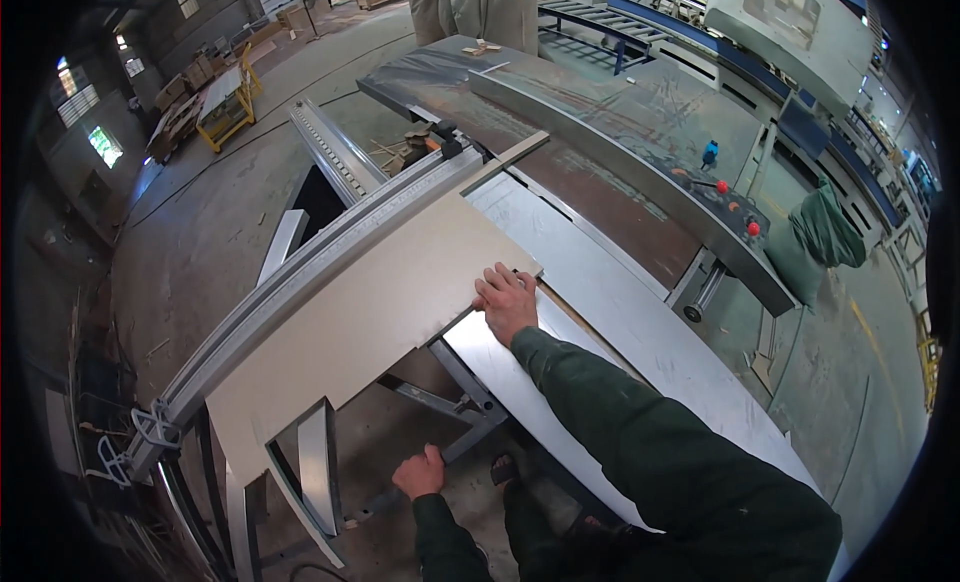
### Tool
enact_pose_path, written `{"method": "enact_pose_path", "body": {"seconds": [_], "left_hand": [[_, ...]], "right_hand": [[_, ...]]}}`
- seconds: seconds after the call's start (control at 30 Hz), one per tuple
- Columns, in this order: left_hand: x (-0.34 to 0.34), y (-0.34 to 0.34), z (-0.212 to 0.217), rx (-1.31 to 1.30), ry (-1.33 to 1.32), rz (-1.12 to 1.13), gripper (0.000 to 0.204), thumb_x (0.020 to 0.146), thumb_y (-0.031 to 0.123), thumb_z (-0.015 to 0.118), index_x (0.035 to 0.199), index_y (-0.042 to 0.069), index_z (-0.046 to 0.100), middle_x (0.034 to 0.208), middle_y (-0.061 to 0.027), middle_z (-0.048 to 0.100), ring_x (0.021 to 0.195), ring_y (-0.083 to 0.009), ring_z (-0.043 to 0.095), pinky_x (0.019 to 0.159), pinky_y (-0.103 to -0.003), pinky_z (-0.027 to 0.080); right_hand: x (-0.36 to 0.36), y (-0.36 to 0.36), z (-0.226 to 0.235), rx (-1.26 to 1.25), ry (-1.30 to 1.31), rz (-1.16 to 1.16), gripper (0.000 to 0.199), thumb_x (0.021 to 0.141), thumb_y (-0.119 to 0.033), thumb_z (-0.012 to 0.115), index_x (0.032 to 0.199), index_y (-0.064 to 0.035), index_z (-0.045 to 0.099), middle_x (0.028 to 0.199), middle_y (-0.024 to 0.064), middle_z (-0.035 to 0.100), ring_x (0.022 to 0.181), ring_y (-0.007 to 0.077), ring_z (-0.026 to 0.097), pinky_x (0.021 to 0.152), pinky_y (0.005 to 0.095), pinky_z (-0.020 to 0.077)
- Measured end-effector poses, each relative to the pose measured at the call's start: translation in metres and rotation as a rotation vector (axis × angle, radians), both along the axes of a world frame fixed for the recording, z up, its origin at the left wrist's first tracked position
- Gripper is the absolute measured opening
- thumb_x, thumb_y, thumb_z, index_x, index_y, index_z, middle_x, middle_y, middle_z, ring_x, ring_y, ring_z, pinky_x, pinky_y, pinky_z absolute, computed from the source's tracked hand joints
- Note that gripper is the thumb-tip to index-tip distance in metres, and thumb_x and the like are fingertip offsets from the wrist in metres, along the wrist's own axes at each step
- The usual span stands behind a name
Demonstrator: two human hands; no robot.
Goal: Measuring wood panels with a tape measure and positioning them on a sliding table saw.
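Note:
A large beige board [375, 292] with stepped cutouts along its near edge lies on the sliding table of a panel saw. Its far long side runs along a metal crosscut fence [330, 237]. My right hand [507, 300] is at the board's right corner, fingers bent over the edge and gripping it beside the bright metal sliding table [600, 282]. Lower down, my left hand [420, 472] is closed in a fist off the board, above the floor and close to the grey support frame [478, 407]. Nothing shows in it.
Beyond the sliding table is the saw's dark top with a long rip fence [620, 172]. Red knobs [722, 186] and a green sack [828, 232] are at the right. A flip stop [445, 132] sits on the crosscut fence. A yellow-framed cart [235, 102] stands far left.

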State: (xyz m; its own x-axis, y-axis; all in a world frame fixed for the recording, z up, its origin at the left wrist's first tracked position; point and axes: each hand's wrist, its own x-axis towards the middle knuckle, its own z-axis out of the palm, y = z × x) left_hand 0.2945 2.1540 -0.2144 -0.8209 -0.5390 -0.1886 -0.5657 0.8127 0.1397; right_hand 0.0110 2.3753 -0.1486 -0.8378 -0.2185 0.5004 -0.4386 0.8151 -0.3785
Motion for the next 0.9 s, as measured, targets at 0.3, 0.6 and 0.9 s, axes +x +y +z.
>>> {"method": "enact_pose_path", "body": {"seconds": [0.3, 0.6, 0.9], "left_hand": [[-0.009, -0.006, -0.002, -0.019, 0.11, -0.016, 0.056, 0.097, 0.043, 0.049, 0.076, 0.003, 0.081, 0.075, -0.0249, 0.073, 0.073, -0.0447, 0.072, 0.076, -0.053, 0.053], [0.031, -0.006, 0.001, 0.271, 0.393, 0.148, 0.051, 0.101, 0.041, 0.053, 0.084, 0.001, 0.079, 0.079, -0.0203, 0.075, 0.07, -0.0316, 0.072, 0.069, -0.045, 0.053], [-0.024, -0.063, 0.038, 0.453, 0.547, 0.554, 0.044, 0.101, 0.043, 0.063, 0.104, -0.001, 0.066, 0.098, -0.0192, 0.074, 0.092, -0.0346, 0.071, 0.085, -0.047, 0.054]], "right_hand": [[-0.01, -0.009, 0.002, -0.012, -0.061, 0.007, 0.029, 0.095, -0.023, 0.071, 0.122, -0.014, 0.07, 0.137, 0.008, 0.063, 0.143, 0.0292, 0.049, 0.113, 0.0527, 0.0305], [0.039, 0.016, 0.022, 0.058, -0.032, 0.173, 0.061, 0.086, -0.048, 0.08, 0.132, -0.0102, 0.068, 0.141, 0.0107, 0.062, 0.143, 0.0308, 0.049, 0.117, 0.0518, 0.0288], [0.08, 0.054, 0.018, 0.048, -0.029, 0.162, 0.062, 0.085, -0.054, 0.079, 0.127, -0.0104, 0.067, 0.136, 0.0098, 0.061, 0.139, 0.0305, 0.05, 0.115, 0.0532, 0.0314]]}}
